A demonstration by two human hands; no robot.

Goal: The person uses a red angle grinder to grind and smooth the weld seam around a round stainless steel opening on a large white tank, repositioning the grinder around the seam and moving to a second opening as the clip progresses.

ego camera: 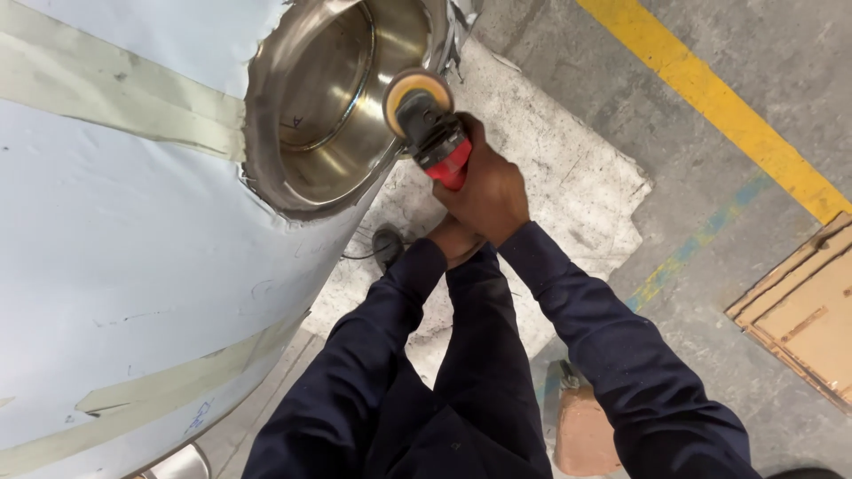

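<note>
Up close, the right hand [488,191] wraps its fingers around the red and black body of an angle grinder [435,133], whose round yellow-backed pad presses against the polished rim of a circular steel opening [319,98]. That opening is a smooth, shiny collar set into a large curved tank [124,248] covered in pale blue film with strips of beige tape. The left hand [454,239] sits just below the right, mostly hidden by it and by the dark navy sleeves, so its grip is hard to judge. A scuffed white sheet [568,186] lies on the grey concrete floor [763,53], crossed by a yellow painted line [710,89]. A flat cardboard piece [803,310] is cut off at the right edge.
</note>
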